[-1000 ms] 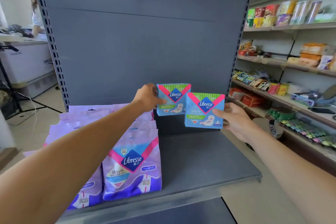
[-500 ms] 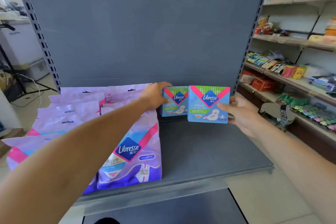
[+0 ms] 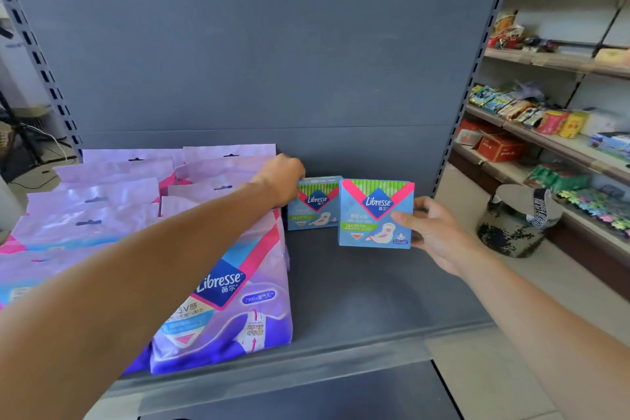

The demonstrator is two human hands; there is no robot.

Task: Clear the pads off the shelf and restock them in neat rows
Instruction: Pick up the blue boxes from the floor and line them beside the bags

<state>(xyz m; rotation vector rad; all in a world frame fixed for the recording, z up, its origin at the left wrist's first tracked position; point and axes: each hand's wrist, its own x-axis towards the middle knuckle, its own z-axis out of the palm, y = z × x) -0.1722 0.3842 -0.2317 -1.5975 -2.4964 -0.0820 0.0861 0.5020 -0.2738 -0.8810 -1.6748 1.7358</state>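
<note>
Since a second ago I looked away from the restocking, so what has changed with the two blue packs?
Both blue packs came down from mid-air. The left hand set the rear blue pack on the shelf by the back panel, beside the purple packs, and still grips it. The right hand lowered the front blue pack near the shelf, still holding it. The purple packs stayed put.
</note>
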